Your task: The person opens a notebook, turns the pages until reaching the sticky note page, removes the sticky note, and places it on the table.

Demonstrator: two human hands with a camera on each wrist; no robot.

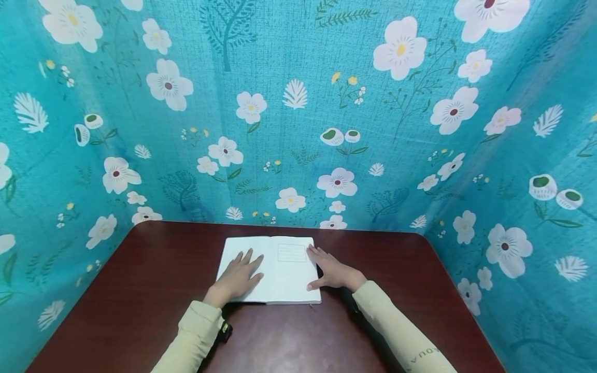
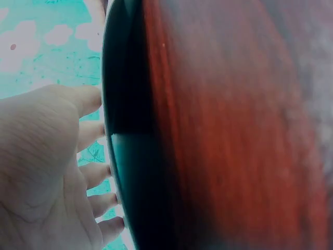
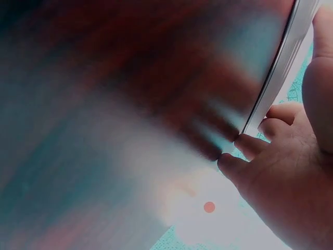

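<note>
An open notebook (image 1: 291,280) with white pages lies flat on the dark red-brown table; a printed box with lines marks its right page. My left hand (image 1: 239,275) rests on the left page with its fingers spread. Along the right edge of the book lies my right hand (image 1: 333,272), fingertips at the upper edge of the page and thumb on its lower part. In the left wrist view the left hand (image 2: 47,161) has its fingertips along the cover edge. In the right wrist view the right hand (image 3: 291,151) has fingertips beside the page block (image 3: 276,78).
The glossy table (image 1: 392,269) stretches to both sides of the notebook. A turquoise flowered curtain (image 1: 280,129) hangs behind and on both sides of it. A short ribbon end (image 1: 312,307) sticks out below the notebook. A dark strap device (image 1: 225,330) sits at the left wrist.
</note>
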